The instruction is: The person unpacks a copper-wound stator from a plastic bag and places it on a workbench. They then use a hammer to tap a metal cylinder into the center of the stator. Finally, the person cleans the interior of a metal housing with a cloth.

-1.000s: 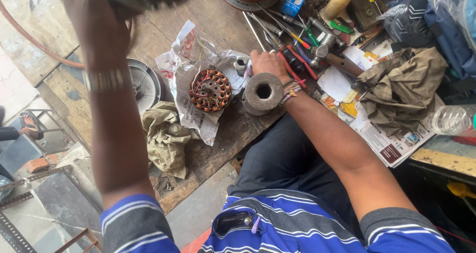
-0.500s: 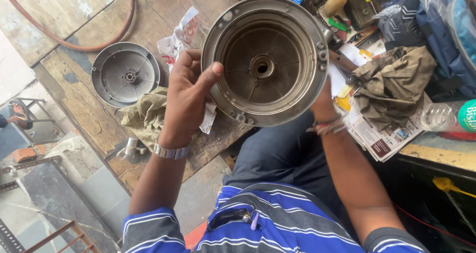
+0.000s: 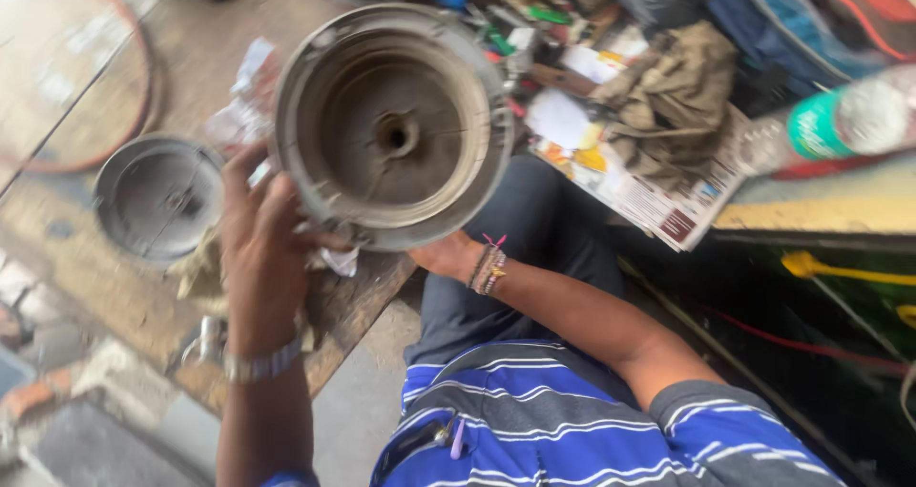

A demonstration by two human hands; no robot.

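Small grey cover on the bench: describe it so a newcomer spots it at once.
On the wooden bench, look left of the big round housing that both hands hold up. The small cover lies flat beside a rag: a shallow grey dish, far smaller than the housing, untouched.

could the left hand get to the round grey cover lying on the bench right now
Probably not at once: the left hand is busy gripping the rim of the big round housing, which the right hand holds from beneath. The grey cover lies close by, nothing lying over it.
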